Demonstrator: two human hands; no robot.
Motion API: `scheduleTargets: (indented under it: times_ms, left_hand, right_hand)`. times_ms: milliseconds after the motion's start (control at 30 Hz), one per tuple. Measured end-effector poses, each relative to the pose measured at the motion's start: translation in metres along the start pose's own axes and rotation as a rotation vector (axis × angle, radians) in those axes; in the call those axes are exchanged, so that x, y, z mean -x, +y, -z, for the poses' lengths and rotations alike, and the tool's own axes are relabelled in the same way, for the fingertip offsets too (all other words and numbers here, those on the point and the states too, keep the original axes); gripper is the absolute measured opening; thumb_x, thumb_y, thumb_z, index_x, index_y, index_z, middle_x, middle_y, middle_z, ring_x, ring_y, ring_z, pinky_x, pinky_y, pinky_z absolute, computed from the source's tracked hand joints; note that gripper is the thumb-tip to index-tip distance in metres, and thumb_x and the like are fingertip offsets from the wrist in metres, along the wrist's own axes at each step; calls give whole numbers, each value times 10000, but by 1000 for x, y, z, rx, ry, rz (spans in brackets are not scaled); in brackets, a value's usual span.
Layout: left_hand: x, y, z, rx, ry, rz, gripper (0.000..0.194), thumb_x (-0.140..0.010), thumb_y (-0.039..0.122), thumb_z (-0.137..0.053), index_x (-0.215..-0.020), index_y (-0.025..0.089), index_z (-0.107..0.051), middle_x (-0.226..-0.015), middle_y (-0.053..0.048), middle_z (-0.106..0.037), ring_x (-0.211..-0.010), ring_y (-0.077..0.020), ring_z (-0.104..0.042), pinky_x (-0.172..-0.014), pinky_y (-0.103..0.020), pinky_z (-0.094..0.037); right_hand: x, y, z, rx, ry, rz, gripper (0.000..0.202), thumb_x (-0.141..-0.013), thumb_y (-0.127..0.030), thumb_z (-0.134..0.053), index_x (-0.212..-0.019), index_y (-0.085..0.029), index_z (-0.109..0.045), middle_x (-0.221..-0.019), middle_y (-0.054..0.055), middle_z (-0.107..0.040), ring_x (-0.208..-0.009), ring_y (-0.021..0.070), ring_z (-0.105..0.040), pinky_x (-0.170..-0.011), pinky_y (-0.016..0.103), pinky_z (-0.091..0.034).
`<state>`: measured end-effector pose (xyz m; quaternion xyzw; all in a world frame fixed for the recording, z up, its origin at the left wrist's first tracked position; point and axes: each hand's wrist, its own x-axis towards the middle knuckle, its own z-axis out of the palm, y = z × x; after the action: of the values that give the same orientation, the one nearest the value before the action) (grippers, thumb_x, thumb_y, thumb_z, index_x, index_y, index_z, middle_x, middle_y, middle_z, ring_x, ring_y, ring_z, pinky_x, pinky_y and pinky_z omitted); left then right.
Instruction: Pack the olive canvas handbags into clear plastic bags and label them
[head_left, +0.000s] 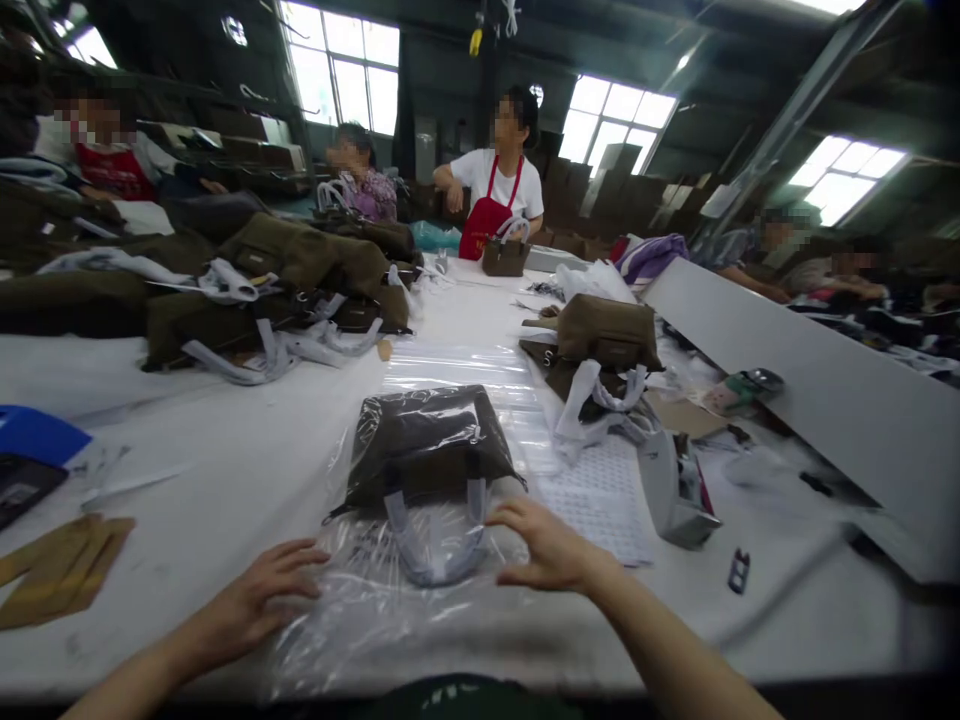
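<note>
A dark olive handbag (424,430) lies flat on the table inside a clear plastic bag (360,590). Its handles (435,570), wrapped in pale covering, point toward me. My left hand (274,595) is at the left edge of the plastic, its fingers spread and nothing in them. To the right of the handles, my right hand (544,545) is over the plastic with thumb and fingers apart. Whether either hand presses on the film I cannot tell.
Olive handbags (285,260) are heaped at the left, and more bags (607,335) lie at the right. A tape dispenser (679,490), a printed sheet (596,500), small snips (739,572) and brown cardboard pieces (67,570) lie around. A person in a red apron (491,200) stands across the table.
</note>
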<state>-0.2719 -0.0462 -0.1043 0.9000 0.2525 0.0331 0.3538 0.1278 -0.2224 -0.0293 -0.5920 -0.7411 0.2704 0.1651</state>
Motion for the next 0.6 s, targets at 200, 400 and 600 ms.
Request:
scheduleTargets:
  times_ms: [200,400,600]
  left_hand:
    - [-2,24,8,-62,174,-50,233,-858,332,-440,-824,251,-656,-1094,-15,-630,-1140,-199,-487,-958,-311,-424]
    - [-63,72,27,-186,504,-32,332,-888,413,-389,-800,219,-644,-743,-6,-618,-793,-166,-567,-939,-333,-389]
    - [-133,82,4,-444,695,-17,271,-854,401,-483,-752,184,-609,-786,-57,-586,-809,-235,-532,-776,-385,-404]
  right_hand:
    - [-33,-47,-130,178,-56,43,540,-612,-496,-704,-1003,-134,-618,-969,127,-634,-906,290,-559,-800,381,-456]
    - [-38,-53,-153,-341,104,-352,191,-769,-177,-506,-673,-188,-670,-665,29,-670,-595,163,-577,-569,263,-418]
    - [-50,-55,-173,-1076,37,-735,222,-713,-119,-476,-612,-186,-662,-685,62,-677,-281,60,-299,-282,210,-161]
